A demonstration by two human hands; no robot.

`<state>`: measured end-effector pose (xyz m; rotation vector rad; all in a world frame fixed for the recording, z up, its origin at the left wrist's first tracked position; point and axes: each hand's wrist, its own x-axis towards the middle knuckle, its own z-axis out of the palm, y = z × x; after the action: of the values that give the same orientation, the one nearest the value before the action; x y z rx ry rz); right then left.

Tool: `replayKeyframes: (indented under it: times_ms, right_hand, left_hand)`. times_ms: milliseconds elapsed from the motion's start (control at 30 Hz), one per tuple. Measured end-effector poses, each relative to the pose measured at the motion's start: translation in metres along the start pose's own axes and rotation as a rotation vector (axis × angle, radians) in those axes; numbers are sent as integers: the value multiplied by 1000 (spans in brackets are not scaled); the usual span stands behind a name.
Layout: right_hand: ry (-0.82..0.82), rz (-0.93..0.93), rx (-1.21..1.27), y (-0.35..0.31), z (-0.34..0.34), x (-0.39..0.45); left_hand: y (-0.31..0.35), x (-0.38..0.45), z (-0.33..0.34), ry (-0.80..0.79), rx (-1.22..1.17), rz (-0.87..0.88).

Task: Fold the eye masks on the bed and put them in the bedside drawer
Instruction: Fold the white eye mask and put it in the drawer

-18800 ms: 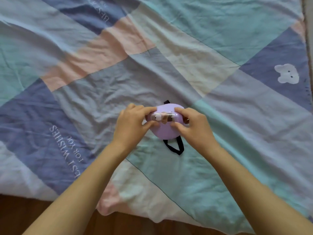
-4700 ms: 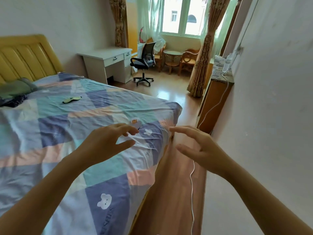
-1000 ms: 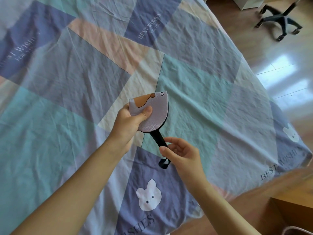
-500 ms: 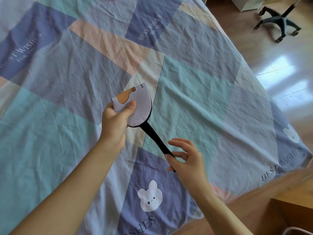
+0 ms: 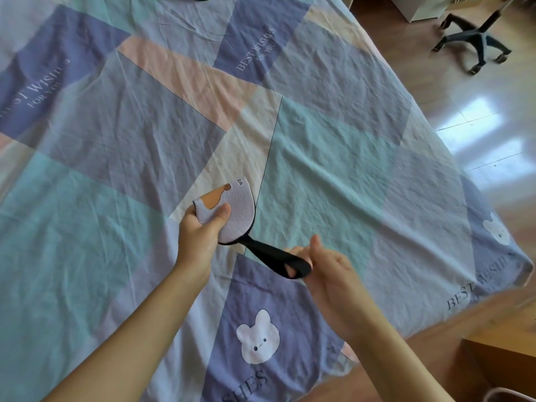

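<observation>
Patchwork bedsheet [image 5: 333,175] beneath; chair base [image 5: 475,42] beyond. Left hand [image 5: 200,236] pinching folded eye mask [image 5: 232,216]; right hand [image 5: 327,274] gripping its black strap [image 5: 272,256].

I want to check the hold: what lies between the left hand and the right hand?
In the head view, the black strap runs from the folded eye mask in the left hand to the right hand.

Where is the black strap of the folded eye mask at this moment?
In the head view, the black strap stretches low at centre from the folded eye mask in the left hand to the right hand, above the quilt's bunny print.
</observation>
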<state>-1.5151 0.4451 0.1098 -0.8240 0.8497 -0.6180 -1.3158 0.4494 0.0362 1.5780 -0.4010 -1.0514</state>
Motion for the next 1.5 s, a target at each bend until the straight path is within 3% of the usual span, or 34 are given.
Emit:
replayKeyframes:
  times_ms: [100,267,433,500,600,733,833,900,1000,1100,1200,1300,1433,1500]
  right_hand:
    - [61,69,437,-9,0,6]
    - [50,198,616,-9,-15,16]
    - [-132,390,458,2,-29,14]
    - [-217,520,306,6,-28,10]
    - [-186,644,-23,9,-22,6]
    - [-198,613,-278,-1,-19,6]
    - [-151,496,-320,-4,-17,5]
    - [-54,424,-103,-2,-18,4]
    - [20,284,508,3,-23,3]
    - [158,153,692,15,-29,7]
    - [288,115,519,25,-32,11]
    - [314,105,71,27,-33,10]
    - [140,59,-682,34,-30,4]
    - [61,94,-775,36,-31,1]
  left_hand:
    - [-12,-10,-1,-29,12,-43]
    - [-8,-19,-3,-57,47,39]
    - [-1,-4,-12,44,128,141]
    - [0,4,-16,75,138,150]
    - [2,5,-15,67,168,171]
    - [-1,3,-14,55,150,189]
    - [-4,5,-17,93,111,141]
    - [-6,5,-20,121,92,121]
    - [-5,-6,-19,93,109,104]
    - [-5,-34,-10,-63,150,98]
    - [0,-56,-3,-198,72,44]
    - [13,-65,0,-308,-87,-45]
    - [30,-65,4,-322,-226,-112]
    - [36,-56,2,-220,-294,-97]
